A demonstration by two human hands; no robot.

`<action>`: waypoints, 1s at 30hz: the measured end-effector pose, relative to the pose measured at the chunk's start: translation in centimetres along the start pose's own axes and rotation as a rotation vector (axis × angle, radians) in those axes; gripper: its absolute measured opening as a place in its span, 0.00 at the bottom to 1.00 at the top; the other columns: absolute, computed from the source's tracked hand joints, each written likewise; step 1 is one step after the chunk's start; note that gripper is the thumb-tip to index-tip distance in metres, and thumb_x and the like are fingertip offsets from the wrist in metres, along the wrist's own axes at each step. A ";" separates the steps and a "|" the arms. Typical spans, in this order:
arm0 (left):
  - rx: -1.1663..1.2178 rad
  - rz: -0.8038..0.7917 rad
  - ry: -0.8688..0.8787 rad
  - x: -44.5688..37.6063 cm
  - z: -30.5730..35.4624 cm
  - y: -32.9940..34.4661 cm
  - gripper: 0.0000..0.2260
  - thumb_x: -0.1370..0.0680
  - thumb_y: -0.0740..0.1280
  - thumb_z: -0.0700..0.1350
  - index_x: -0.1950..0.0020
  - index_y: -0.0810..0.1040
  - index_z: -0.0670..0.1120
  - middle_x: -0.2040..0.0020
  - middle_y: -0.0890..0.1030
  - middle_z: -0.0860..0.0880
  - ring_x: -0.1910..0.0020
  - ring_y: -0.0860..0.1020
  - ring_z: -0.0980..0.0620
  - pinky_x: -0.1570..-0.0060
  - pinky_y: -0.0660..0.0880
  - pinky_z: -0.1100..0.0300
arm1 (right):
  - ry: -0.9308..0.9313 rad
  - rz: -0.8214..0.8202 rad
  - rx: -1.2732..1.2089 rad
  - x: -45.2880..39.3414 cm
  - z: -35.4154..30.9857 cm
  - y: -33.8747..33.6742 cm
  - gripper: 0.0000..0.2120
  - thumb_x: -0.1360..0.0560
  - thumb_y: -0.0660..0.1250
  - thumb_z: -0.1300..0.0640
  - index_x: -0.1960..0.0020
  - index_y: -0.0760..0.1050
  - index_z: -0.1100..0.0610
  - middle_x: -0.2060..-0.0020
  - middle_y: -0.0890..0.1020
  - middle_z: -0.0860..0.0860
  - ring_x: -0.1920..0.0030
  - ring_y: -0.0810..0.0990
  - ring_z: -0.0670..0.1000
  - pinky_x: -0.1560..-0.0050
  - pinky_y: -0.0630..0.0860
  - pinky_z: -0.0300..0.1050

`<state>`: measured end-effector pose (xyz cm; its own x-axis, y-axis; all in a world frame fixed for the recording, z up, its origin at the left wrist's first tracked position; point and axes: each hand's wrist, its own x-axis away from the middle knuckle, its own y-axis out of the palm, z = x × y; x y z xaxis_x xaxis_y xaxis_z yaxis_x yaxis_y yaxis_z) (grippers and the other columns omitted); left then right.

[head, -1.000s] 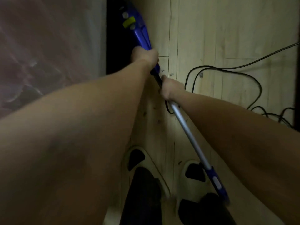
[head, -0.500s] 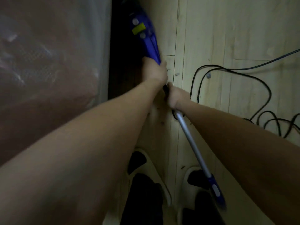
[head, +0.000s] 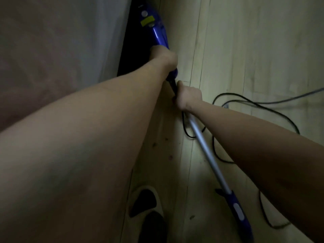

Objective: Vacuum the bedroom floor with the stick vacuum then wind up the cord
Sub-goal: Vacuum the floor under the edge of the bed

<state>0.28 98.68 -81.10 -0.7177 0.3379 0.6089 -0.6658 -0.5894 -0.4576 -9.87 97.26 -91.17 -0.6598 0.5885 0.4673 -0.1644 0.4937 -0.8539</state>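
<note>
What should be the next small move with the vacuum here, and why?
Probably push the vacuum a little further along the dark gap beside the bed. Both the left hand and right hand grip it firmly, its body already points into that gap, and the black cord lies loose on the floor to the right.

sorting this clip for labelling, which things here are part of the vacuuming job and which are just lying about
Part of the job:
stick vacuum
black cord
left hand, gripping the vacuum
right hand, gripping the vacuum
wooden floor

Just there:
bed cover
slipper
</note>
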 end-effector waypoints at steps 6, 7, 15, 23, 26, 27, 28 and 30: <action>-0.042 0.279 0.249 -0.4 -2.3 2.6 0.18 0.20 0.60 0.49 0.35 0.63 0.40 0.39 0.77 0.42 0.44 0.78 0.42 0.58 0.69 0.59 | -0.088 0.116 0.054 -1.5 0.6 0.2 0.15 0.24 0.61 0.55 0.39 0.67 0.57 0.51 0.81 0.56 0.49 0.80 0.60 0.61 0.64 0.45; -0.040 0.314 0.274 -0.3 -2.7 2.6 0.17 0.20 0.60 0.50 0.36 0.64 0.41 0.40 0.77 0.43 0.45 0.78 0.43 0.61 0.68 0.61 | -0.086 0.107 0.056 -1.5 0.4 0.2 0.15 0.24 0.61 0.55 0.39 0.67 0.57 0.51 0.82 0.55 0.49 0.80 0.60 0.60 0.64 0.45; -0.060 0.255 0.248 2.4 -4.2 3.3 0.18 0.21 0.60 0.48 0.37 0.64 0.39 0.40 0.77 0.40 0.44 0.77 0.40 0.56 0.67 0.58 | -0.079 0.033 0.076 2.9 1.5 0.9 0.15 0.23 0.61 0.55 0.38 0.67 0.58 0.49 0.81 0.56 0.48 0.80 0.60 0.60 0.66 0.45; -0.012 0.116 0.150 1.6 -2.6 2.5 0.21 0.21 0.61 0.45 0.33 0.61 0.37 0.35 0.73 0.40 0.39 0.75 0.40 0.50 0.70 0.57 | -0.045 0.021 0.039 2.0 1.2 0.2 0.16 0.24 0.62 0.56 0.38 0.66 0.58 0.47 0.80 0.57 0.47 0.79 0.60 0.58 0.65 0.45; 0.040 0.049 0.128 -0.1 -1.0 0.6 0.21 0.22 0.64 0.42 0.32 0.63 0.38 0.46 0.76 0.44 0.49 0.77 0.46 0.51 0.73 0.57 | -0.030 0.052 0.019 -0.3 -0.1 -0.5 0.16 0.25 0.62 0.57 0.39 0.67 0.58 0.48 0.80 0.57 0.49 0.79 0.59 0.58 0.65 0.45; 0.052 0.030 0.133 -0.5 -0.8 0.3 0.20 0.23 0.64 0.42 0.32 0.65 0.39 0.56 0.75 0.48 0.58 0.76 0.50 0.55 0.72 0.58 | -0.027 0.060 0.016 -0.8 -0.2 -0.6 0.15 0.24 0.62 0.57 0.39 0.67 0.58 0.49 0.80 0.56 0.50 0.79 0.58 0.58 0.66 0.45; 0.056 0.024 0.137 -0.7 -0.7 0.2 0.19 0.23 0.65 0.41 0.33 0.66 0.39 0.62 0.71 0.50 0.65 0.72 0.54 0.58 0.71 0.60 | -0.024 0.067 0.016 -1.2 -0.3 -0.5 0.15 0.24 0.62 0.57 0.38 0.67 0.58 0.49 0.80 0.56 0.50 0.79 0.58 0.58 0.66 0.45; 0.060 0.044 0.157 -0.6 -1.1 0.2 0.19 0.23 0.65 0.42 0.34 0.67 0.39 0.64 0.69 0.52 0.69 0.68 0.57 0.63 0.70 0.62 | -0.031 0.065 0.031 -1.3 -0.2 -0.3 0.16 0.25 0.61 0.56 0.38 0.67 0.57 0.49 0.79 0.56 0.50 0.79 0.59 0.58 0.67 0.46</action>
<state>0.38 99.15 -82.29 -0.7723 0.4179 0.4785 -0.6226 -0.6475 -0.4394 -8.79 96.44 -91.48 -0.6920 0.5983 0.4039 -0.1429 0.4349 -0.8891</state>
